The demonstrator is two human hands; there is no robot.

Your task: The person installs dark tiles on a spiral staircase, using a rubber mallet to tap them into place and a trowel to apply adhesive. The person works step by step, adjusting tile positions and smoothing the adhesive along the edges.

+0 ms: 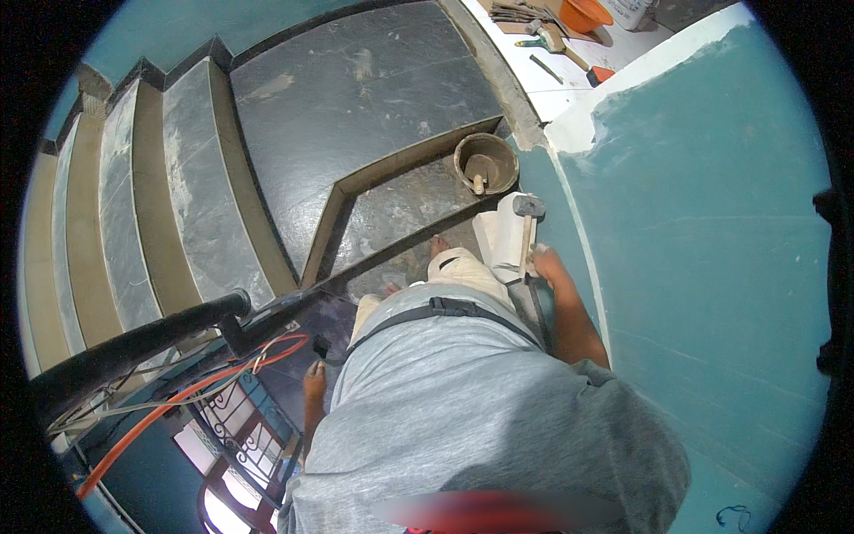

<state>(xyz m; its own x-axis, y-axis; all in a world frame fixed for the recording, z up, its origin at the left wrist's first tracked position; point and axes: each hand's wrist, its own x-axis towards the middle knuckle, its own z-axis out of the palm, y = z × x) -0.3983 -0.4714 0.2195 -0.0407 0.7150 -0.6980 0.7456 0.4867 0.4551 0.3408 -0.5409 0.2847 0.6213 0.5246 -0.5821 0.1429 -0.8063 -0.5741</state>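
My right hand is closed around the lower end of a mallet's light wooden handle, close to the teal wall. The grey head of the mallet points away from me, over pale pieces of tile or board standing by the wall. My left hand hangs low at my left side, beside a dark patch on the floor; its fingers are too small to read. Ahead, on the dark step, stands a round mud-stained bucket with a trowel-like handle in it.
Stone-topped stairs rise on the left behind a black handrail. An orange hose or cable runs beneath it. Beyond the landing, a white surface holds a brush, other tools and an orange bowl. The teal wall bounds my right.
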